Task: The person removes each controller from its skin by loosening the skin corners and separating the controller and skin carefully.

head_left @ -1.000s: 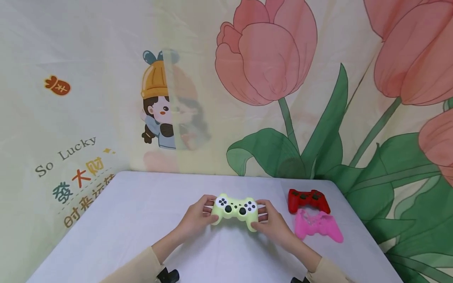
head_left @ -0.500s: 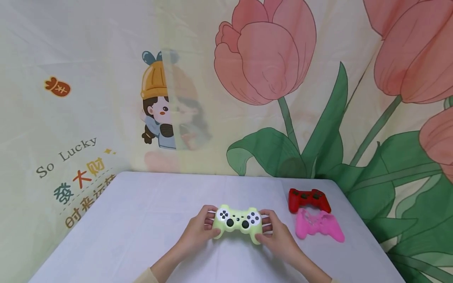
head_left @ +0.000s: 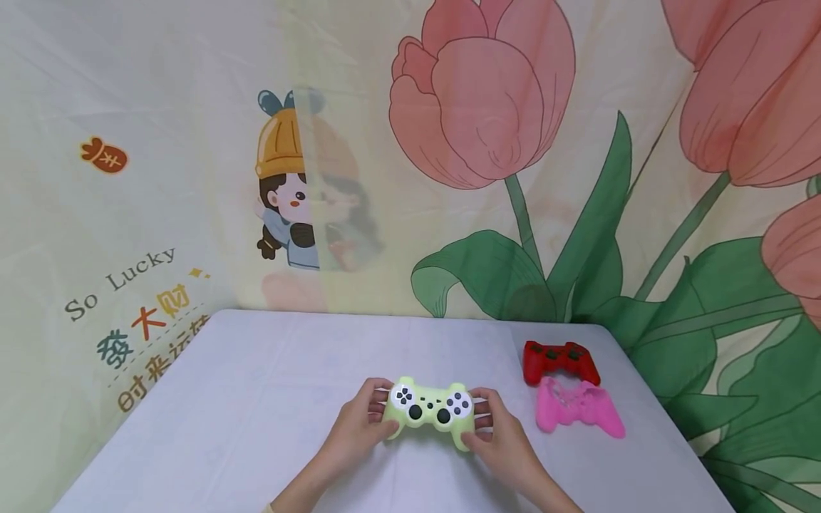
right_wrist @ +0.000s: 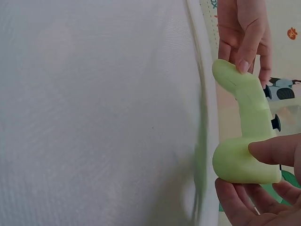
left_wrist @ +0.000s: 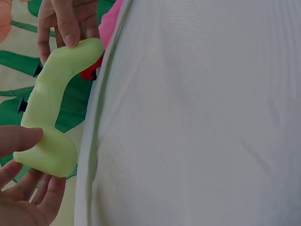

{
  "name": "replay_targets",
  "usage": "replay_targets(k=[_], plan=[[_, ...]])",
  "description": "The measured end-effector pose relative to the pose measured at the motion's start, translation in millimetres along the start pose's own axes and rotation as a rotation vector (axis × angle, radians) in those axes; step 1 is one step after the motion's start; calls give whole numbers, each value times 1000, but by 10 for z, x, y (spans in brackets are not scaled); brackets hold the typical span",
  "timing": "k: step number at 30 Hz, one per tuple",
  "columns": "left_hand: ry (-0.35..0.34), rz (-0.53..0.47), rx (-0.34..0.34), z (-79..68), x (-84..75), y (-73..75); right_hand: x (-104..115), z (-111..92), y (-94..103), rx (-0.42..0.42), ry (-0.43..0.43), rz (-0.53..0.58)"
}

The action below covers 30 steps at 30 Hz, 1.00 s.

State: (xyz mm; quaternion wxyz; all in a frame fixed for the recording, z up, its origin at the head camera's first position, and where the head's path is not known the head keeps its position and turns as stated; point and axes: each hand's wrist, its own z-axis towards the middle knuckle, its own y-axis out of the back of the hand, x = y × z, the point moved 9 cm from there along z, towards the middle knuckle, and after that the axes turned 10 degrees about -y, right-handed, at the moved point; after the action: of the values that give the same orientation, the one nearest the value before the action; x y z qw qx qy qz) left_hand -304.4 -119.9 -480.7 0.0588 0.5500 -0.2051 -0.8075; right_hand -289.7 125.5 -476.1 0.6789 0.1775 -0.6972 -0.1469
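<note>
A game controller (head_left: pixel 431 406) in a pale green cover is held between both hands, its white button pads and black sticks facing up in the head view. The left hand (head_left: pixel 360 424) grips its left handle, thumb on the near side and fingers behind. On the opposite handle, the right hand (head_left: pixel 503 436) has a matching grip. In the left wrist view the pale green cover (left_wrist: pixel 49 96) is seen from its near edge, above the table surface. The right wrist view shows the same cover (right_wrist: pixel 249 110) with a thumb pressed against each handle.
To the right on the white-clothed table (head_left: pixel 269 399) lie a red controller (head_left: pixel 560 363) and, just in front of it, a pink controller cover (head_left: pixel 579 410). A printed curtain (head_left: pixel 359 142) with tulips hangs behind the table.
Both hands have brought the green-covered controller nearer to the person, mostly during the first half second. The red controller and pink cover have stayed in place.
</note>
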Motion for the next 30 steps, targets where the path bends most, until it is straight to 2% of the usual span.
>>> replay_targets(k=[6, 11, 23, 30], plan=[[-7, -32, 25, 13, 38, -7, -10, 4, -25, 8, 10, -17], [-13, -1, 27, 72, 62, 14, -4, 30, -37, 13, 26, -39], [-34, 16, 58, 169, 38, 37, 51, 129, -26, 92, 31, -68], [-54, 47, 113, 200, 53, 11, 48, 199, -4, 87, 16, -88]])
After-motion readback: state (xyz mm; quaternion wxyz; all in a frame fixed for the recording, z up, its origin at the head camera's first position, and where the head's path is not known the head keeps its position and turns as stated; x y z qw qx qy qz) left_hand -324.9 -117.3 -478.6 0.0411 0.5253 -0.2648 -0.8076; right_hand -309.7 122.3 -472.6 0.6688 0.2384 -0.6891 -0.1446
